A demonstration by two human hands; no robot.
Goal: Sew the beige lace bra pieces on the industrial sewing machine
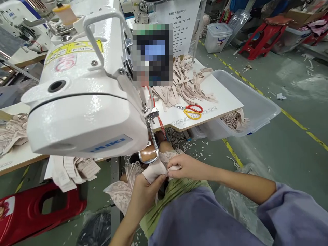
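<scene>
My left hand [143, 193] grips a beige lace garment piece [153, 171] below the head of a white sewing machine [82, 95]. My right hand [188, 167] pinches the same fabric's edge from the right, fingers pressed together. Both hands hold the piece low, over my lap, just under the machine's metal knee lever [150, 153]. More pink lace [123, 191] hangs down to the left of my left hand.
Beige strap pieces [187, 85] and red-and-yellow scissors [192, 110] lie on the white table [225, 99]. A clear plastic bin [253, 106] sits at the table's right. A red stool [33, 208] lies at lower left. Fabric scraps litter the green floor [294, 153].
</scene>
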